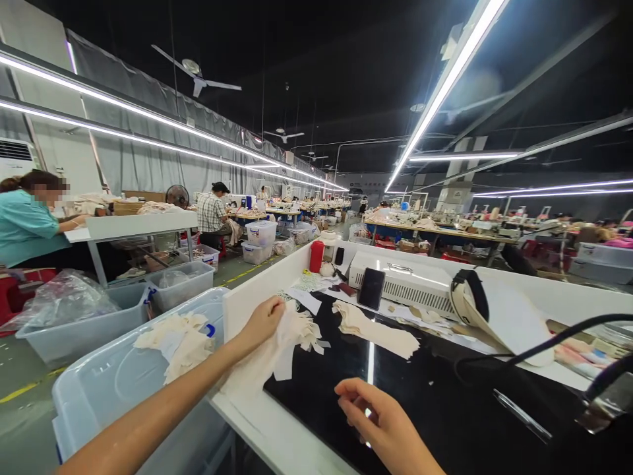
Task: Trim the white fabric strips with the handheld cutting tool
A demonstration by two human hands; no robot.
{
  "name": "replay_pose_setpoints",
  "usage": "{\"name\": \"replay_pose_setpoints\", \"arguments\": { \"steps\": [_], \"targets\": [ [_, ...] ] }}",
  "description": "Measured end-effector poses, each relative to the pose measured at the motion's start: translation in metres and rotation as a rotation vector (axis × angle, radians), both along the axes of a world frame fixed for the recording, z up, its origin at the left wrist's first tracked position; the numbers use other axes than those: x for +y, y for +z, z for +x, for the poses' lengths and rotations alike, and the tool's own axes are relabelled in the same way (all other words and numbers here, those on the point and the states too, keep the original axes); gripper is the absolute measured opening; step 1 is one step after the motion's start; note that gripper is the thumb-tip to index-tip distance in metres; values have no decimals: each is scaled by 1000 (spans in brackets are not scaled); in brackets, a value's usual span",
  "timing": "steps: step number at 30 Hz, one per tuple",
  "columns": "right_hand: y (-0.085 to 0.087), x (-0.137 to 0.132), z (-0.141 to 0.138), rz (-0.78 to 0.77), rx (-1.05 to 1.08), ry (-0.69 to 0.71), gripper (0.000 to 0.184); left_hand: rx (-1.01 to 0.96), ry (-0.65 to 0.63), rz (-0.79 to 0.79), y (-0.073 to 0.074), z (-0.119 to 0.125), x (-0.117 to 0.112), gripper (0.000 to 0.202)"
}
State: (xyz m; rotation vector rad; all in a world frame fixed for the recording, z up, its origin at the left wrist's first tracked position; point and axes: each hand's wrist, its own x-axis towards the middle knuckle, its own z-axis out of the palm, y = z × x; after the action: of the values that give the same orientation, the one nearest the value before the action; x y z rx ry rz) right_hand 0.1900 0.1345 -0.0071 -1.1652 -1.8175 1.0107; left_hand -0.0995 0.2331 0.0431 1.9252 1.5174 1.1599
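Observation:
My left hand (pixel 261 323) reaches out to the left edge of the table and is closed on a bunch of cream fabric pieces (pixel 287 343) that hang down over the black tabletop (pixel 346 382). My right hand (pixel 383 422) hovers low over the black surface near me, fingers curled together, with nothing visible in them. A second stack of cream fabric pieces (pixel 376 330) lies on the table a little beyond it.
A clear plastic bin (pixel 113 389) with cream scraps stands left of the table. A white machine (pixel 410 280), a dark phone (pixel 371 288), a red cup (pixel 316 256) and a black cable (pixel 544 346) lie farther back. Other people work at tables to the left.

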Motion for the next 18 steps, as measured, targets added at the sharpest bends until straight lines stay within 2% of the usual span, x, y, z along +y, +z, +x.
{"name": "replay_pose_setpoints", "arguments": {
  "steps": [2, 6, 9, 13, 18],
  "targets": [
    [-1, 6, -9, -40, 112, -17, 40, -34, -70, -4, 6, 15, -20, 29],
    [-1, 14, -24, -75, 291, -21, 65, -109, -223, -67, 10, 45, -58, 40],
    [-1, 11, -32, -177, 454, 95, 74, -155, -318, -150, 10, 65, -74, 46],
    [-3, 3, -31, -365, 556, 304, 62, -184, -398, -246, 9, 84, -77, 46],
    [-4, -1, -17, -422, 469, 317, 66, -191, -407, -311, 9, 97, -69, 42]
  ]
}}
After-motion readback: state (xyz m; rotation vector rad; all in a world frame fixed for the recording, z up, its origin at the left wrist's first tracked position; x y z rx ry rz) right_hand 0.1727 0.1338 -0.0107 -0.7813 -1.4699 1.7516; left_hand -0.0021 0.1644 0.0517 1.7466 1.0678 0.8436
